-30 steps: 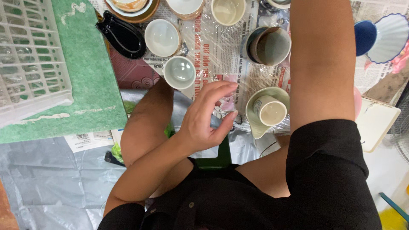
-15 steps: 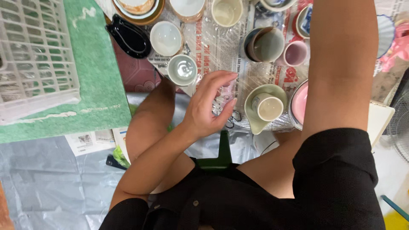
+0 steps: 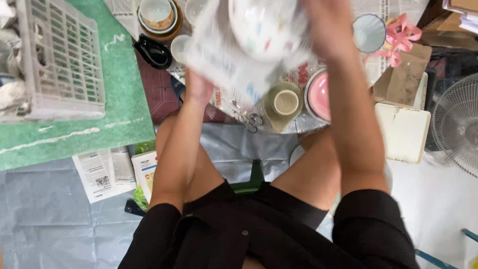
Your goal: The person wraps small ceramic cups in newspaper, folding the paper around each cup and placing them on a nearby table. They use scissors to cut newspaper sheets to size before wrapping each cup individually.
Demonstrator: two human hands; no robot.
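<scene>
Head view: a white bowl with coloured flecks is raised near the camera, blurred, on a sheet of newspaper. The left hand grips the paper's lower edge from beneath, forearm stretched upward. The right hand cups the bowl's side, forearm upright. Below lie scissors, an olive cup and a pink bowl.

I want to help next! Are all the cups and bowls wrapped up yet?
Not yet. No wrapped piece shows. Both hands, left hand and right hand, hold a speckled white bowl against newspaper. Still bare: the pink bowl, olive cup, black dish and blue cup.
</scene>
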